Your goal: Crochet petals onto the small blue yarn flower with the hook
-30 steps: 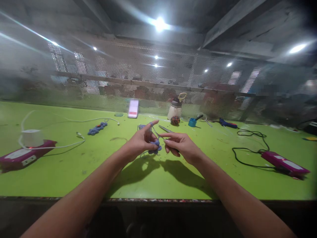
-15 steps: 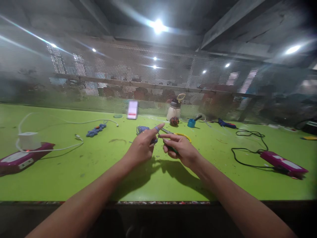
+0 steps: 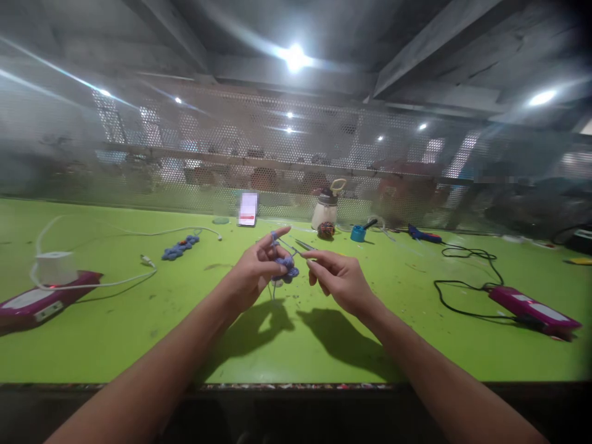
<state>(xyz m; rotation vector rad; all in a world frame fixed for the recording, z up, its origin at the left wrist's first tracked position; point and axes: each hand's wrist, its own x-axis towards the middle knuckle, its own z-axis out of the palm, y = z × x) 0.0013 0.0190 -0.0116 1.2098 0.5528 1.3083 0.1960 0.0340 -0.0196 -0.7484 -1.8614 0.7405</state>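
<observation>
Between thumb and fingers, my left hand (image 3: 256, 266) pinches a small blue-purple crocheted piece (image 3: 287, 269). Yarn of the same colour is wound round its raised index finger and runs across to a crochet hook (image 3: 298, 251). My right hand (image 3: 338, 275) is closed on that hook, whose thin shaft points left and whose handle is hidden by the fingers. A yarn tail hangs below the piece. Just behind the right hand lie scissors (image 3: 305, 245), mostly covered by it. A finished-looking blue crocheted strip (image 3: 180, 248) rests on the table to the left.
On the green table (image 3: 152, 345) stand a phone (image 3: 248, 208), a bottle (image 3: 325, 211), a dark yarn ball (image 3: 326, 230) and a blue container (image 3: 357, 233). Purple power strips (image 3: 531, 311) with cables lie at both sides. A blue glue gun (image 3: 423, 234) sits back right.
My left hand has turned, its index finger lifted, so the crocheted piece now shows. The hook has drawn slightly away to the right, with yarn stretched between the hands.
</observation>
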